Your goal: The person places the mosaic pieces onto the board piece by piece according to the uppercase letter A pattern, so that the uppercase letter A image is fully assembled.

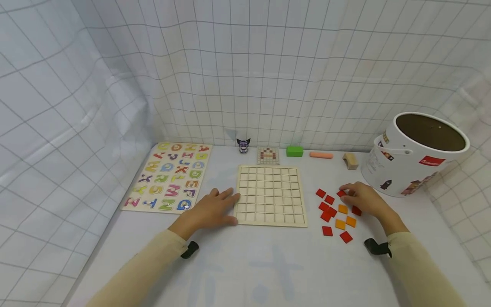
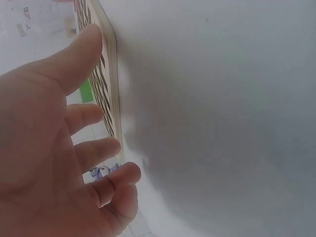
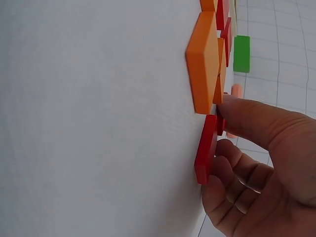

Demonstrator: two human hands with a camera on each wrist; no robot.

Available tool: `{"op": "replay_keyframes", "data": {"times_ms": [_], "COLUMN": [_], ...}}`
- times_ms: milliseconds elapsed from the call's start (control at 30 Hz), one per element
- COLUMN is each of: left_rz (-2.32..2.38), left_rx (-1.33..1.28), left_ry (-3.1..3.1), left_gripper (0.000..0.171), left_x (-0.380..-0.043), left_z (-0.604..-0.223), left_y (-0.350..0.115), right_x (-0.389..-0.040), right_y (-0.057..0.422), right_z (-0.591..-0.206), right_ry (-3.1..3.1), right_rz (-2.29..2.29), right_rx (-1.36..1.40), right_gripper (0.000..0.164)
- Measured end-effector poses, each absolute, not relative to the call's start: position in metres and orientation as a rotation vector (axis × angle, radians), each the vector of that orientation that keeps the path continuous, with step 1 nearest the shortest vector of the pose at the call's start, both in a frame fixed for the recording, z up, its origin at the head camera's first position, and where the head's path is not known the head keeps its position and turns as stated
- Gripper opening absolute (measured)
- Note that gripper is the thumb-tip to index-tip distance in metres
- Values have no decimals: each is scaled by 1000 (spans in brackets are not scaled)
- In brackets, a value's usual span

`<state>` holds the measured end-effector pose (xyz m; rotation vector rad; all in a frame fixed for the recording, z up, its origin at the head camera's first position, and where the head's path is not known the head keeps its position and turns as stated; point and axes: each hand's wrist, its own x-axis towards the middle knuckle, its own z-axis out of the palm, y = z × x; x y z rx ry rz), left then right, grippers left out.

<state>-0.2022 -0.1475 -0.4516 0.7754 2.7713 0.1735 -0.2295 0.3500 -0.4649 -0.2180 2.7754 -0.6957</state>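
Left hand [image 1: 215, 209], fingers loose, is resting at grid board [image 1: 270, 196] left edge. Right hand [image 1: 367, 199] is pinching red tile [image 1: 341, 193] toward desk [image 1: 318, 268] right edge.

Bright, soft light in the head view, spread evenly over the white table [image 1: 326, 273] and the gridded cloth [image 1: 268, 76], with faint bluish patches of shade on the near side! Over at the left wrist it's hazy and low in contrast, a grey shadow lying beside the left hand [image 2: 54, 143]; the right wrist view is dimmer yet crisper on the orange tile [image 3: 203, 64], shade darkening by the right hand [image 3: 289, 177].
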Motion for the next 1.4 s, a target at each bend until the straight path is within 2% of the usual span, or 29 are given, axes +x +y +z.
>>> {"op": "replay_keyframes", "data": {"times_ms": [233,633,933,1167,1400], "left_rz": [98,-22,59,45,18], "left_rx": [824,878,822,831,821], "left_ry": [2786,2758,2697,2701,2705], "left_gripper": [86,84,83,83,82], "left_x": [-206,-211,-209,-211,-212], "left_z": [-454,-448,-445,-449,-447], "left_y": [-144,-133,-131,-132,-126], "right_x": [-234,-235,-235,-251,-282], "right_y": [347,352,353,320,257], "right_z": [-467,-459,-459,-447,-438], "right_ry": [2803,2814,2824,2882,2922], "right_rz": [-640,-655,-713,-758,-739], "right_rx": [-217,-75,-68,-199,-391], "right_gripper": [43,50,47,42,37]}}
